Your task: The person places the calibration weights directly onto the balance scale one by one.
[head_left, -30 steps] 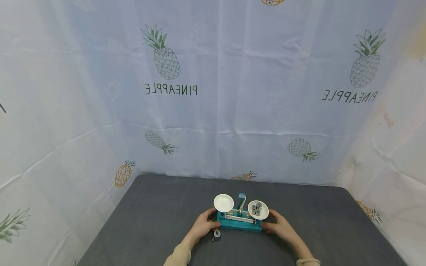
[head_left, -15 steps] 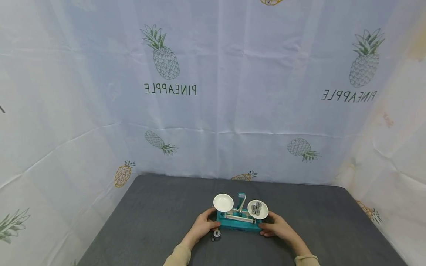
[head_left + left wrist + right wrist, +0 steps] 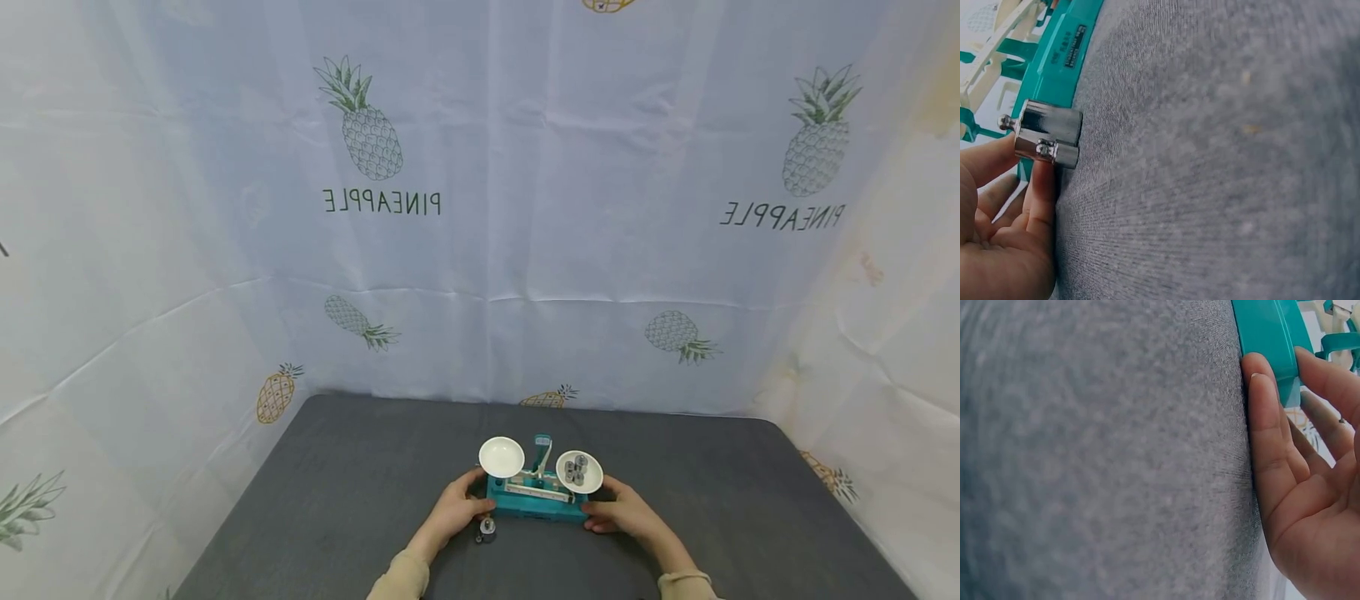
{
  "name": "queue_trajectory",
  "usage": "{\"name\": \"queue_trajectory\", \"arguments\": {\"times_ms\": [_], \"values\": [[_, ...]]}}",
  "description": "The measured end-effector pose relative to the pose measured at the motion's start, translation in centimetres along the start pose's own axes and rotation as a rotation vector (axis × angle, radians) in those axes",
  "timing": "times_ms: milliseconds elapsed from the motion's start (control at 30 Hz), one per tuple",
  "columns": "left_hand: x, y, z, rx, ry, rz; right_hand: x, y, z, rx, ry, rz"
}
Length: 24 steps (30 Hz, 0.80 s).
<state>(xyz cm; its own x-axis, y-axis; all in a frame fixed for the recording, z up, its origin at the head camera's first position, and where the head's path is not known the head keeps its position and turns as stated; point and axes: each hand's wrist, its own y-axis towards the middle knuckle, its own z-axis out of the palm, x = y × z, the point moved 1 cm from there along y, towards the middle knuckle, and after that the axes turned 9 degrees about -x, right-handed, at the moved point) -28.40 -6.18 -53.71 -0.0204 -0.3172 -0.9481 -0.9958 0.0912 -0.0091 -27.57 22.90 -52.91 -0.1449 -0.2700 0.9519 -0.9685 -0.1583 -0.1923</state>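
A small balance scale (image 3: 534, 507) with a teal base stands on the dark tabletop. Its left pan (image 3: 502, 457) shows a plain white inside and sits higher than the right pan (image 3: 592, 482), where several metal weights (image 3: 575, 469) are grouped. My left hand (image 3: 452, 508) grips the left end of the base, thumb in front and fingers behind. At the opposite end, my right hand (image 3: 628, 510) holds the base between thumb and fingers, some fingertips low by the table. Close to my left thumb, a large shiny weight (image 3: 1054, 120) and a smaller one (image 3: 1067, 155) stand side by side.
The grey cloth-like tabletop (image 3: 360, 475) stretches out on both sides of the scale. Behind it and at the sides hangs a pale curtain (image 3: 465, 250) printed with pineapples.
My right thumb and fingers have shifted slightly left along the front of the base's right end. My left hand keeps its hold, and the weights stay in place.
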Motion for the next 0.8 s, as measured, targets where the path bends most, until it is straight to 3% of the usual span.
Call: {"name": "queue_trajectory", "arguments": {"times_ms": [300,600,800], "values": [[-0.6,-0.8,0.1,-0.036,0.059,0.027,0.0,0.1,0.1,-0.002,-0.007,0.012],[-0.9,-1.3,-0.2,-0.062,0.247,0.165,0.1,0.0,0.3,-0.019,-0.020,0.016],[-0.9,-1.8,-0.5,-0.042,0.231,0.177,0.2,-0.1,0.4,-0.016,-0.033,0.018]]}}
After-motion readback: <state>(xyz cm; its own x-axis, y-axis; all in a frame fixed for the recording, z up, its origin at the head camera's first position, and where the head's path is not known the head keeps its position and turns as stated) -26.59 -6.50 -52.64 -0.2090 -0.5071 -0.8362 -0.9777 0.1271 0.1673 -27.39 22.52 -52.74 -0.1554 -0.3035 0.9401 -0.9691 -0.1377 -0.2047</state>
